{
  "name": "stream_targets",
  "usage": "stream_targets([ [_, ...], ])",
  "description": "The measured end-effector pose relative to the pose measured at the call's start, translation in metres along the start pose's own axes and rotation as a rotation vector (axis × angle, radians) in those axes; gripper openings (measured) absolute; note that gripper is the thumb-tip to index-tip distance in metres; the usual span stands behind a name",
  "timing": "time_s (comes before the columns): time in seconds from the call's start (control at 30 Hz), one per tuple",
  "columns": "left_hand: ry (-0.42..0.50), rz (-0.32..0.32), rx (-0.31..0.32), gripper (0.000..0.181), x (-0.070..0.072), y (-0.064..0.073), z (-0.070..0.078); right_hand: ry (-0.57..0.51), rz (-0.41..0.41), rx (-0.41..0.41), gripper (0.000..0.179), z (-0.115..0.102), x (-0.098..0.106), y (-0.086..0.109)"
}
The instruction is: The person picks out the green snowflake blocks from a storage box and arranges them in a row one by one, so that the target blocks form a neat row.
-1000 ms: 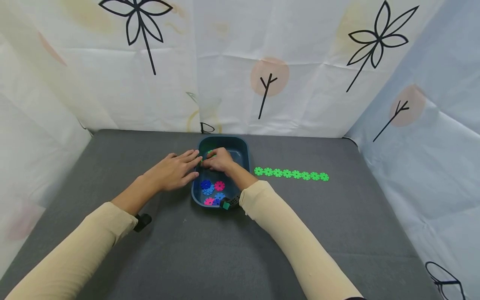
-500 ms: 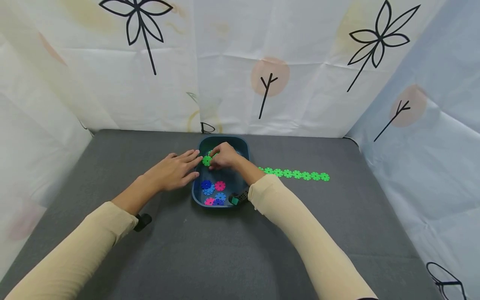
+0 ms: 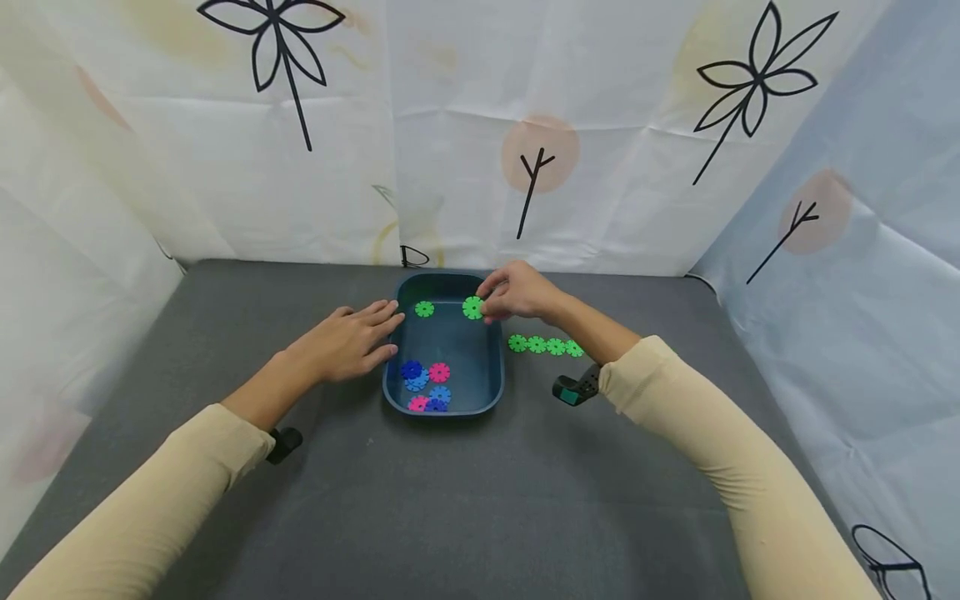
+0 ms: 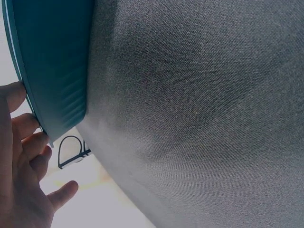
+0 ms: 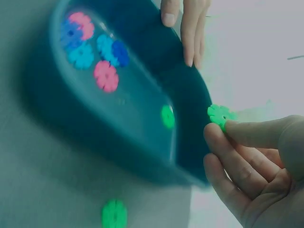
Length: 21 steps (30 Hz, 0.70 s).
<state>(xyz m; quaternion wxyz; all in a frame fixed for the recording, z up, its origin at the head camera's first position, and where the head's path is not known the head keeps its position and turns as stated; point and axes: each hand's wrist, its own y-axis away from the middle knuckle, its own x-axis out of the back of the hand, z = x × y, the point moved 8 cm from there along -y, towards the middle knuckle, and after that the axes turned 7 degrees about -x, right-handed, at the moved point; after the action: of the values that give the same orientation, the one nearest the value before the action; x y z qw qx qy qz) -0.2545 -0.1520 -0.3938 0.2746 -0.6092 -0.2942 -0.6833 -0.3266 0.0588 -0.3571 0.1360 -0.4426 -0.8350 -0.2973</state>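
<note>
With thumb and fingertips my right hand (image 3: 525, 290) pinches a green flower-shaped disc (image 3: 472, 307) above the far right rim of a dark blue plastic basin (image 3: 459, 340). In the right wrist view the same green disc (image 5: 220, 116) shows notched edges and a small centre hole. My left hand (image 3: 348, 342) rests its extended fingertips on the basin's left rim. One more green disc (image 3: 424, 309) lies at the far end inside. Pink discs (image 3: 439, 372) and blue discs (image 3: 412, 370) lie toward the near end.
A row of green discs (image 3: 546, 344) lies on the grey table (image 3: 375, 517) right of the basin, its right part hidden by my right forearm. White patterned cloth (image 3: 465, 167) stands behind the table and at both sides.
My right hand has lifted a green disc from the basin's far left and carried it right, to the far right rim. My left hand has stayed put.
</note>
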Motion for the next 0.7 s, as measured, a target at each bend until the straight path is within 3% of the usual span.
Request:
stream_targets([
  [0.2,-0.003,0.007,-0.008,0.06,0.001,0.001,0.001,0.082,0.022,0.02,0.025,0.027,0.036,0.037],
  [0.4,-0.004,0.009,-0.011,0.06,-0.001,0.0,0.001,0.12,0.122,0.026,0.027,0.058,0.078,0.072],
  [0.7,0.001,0.002,-0.009,0.06,-0.001,0.0,0.002,0.157,0.26,-0.081,0.028,0.118,0.123,0.111],
])
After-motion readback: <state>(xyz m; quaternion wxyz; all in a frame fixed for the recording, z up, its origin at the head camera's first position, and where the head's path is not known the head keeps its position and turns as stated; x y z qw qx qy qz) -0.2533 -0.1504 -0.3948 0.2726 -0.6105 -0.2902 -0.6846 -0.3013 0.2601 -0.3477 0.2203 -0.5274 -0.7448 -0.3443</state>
